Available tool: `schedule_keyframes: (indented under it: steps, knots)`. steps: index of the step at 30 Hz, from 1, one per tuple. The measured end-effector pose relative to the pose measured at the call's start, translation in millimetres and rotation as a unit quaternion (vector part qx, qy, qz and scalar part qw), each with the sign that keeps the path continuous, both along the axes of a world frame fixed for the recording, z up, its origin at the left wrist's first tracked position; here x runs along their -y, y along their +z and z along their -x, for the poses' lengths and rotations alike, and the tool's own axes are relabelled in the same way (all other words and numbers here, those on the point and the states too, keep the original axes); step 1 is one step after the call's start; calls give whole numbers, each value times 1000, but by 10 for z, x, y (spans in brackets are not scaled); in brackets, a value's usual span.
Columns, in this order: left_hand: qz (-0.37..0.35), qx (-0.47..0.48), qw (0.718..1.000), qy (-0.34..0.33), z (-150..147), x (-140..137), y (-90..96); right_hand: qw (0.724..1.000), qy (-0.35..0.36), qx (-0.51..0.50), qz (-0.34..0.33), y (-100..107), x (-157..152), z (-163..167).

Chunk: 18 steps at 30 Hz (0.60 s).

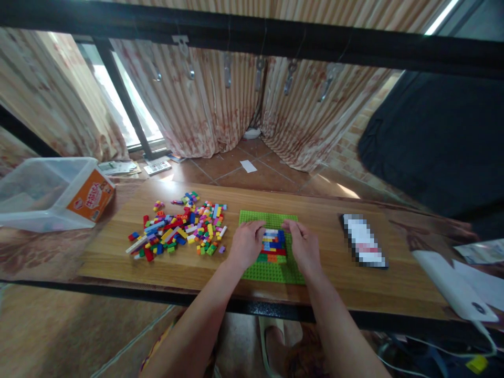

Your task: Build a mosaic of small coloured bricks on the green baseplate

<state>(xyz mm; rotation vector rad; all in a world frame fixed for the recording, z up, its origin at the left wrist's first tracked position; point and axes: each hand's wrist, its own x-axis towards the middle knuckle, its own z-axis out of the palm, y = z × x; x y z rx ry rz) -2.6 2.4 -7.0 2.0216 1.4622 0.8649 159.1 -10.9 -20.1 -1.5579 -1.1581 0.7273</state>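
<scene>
A green studded baseplate [252, 274] lies on the wooden table, carrying a low rectangular build of coloured bricks [273, 244] in rows of white, blue, yellow, red, green and orange. My left hand [247, 245] rests over the baseplate at the left side of the build, its fingers bent and held together. Opposite it, at the upper right corner of the build, is my right hand [303, 245], with thumb and fingers drawn close. Whatever sits between the fingertips of either hand is too small to make out. A loose pile of coloured bricks [181, 228] is spread left of the baseplate.
A clear plastic bin [47, 220] with an orange label stands at the far left. To the right lies a phone [364, 240] with a blurred screen. Farther right are a white device [452, 283] with a cable and some papers [480, 281]. A dark bar crosses above.
</scene>
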Motion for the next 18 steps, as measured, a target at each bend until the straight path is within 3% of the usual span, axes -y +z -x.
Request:
schedule_keyframes:
  steps: [6,12,18]
  knots:
    - [-17,51,996,69,310,-49,162,998,-39,-38,-21,-34,-25,-34]
    - [-18,94,970,223,1011,-159,242,999,-44,9,-19,10,2,-19]
    - [25,89,952,293,1639,-111,271,996,-33,79,-4,78,42,-40]
